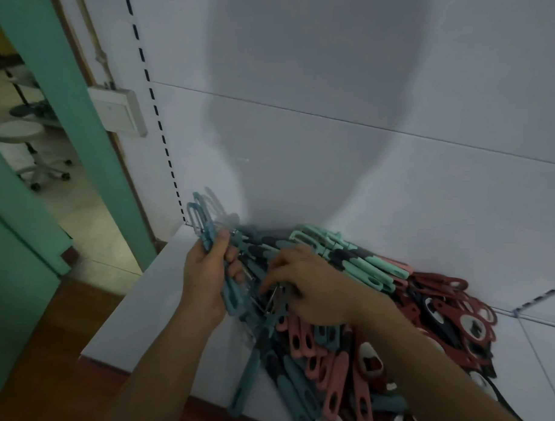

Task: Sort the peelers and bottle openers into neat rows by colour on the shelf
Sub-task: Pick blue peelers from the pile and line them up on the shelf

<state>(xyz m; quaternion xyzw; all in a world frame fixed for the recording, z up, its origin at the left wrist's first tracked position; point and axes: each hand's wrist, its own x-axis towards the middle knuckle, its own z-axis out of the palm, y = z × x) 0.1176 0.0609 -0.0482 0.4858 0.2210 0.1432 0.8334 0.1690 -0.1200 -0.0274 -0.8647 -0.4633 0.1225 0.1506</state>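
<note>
A mixed heap of peelers and bottle openers lies on the white shelf [146,319]. My left hand [204,277] grips a bunch of blue peelers [203,220] whose heads stick up past my fingers. My right hand [305,290] reaches into the heap and pinches a blue peeler [252,360] near its metal blade. Mint-green peelers [362,263] lie behind my right hand. Pink peelers [327,363] sit in front of my right wrist. Dark red bottle openers [449,307] pile up on the right.
The shelf's white back panel [335,133] rises right behind the heap, with a slotted upright [157,111] at its left. The shelf's left edge drops to a wooden floor [45,344]. A green door frame [69,108] and a wall switch [119,110] stand to the left.
</note>
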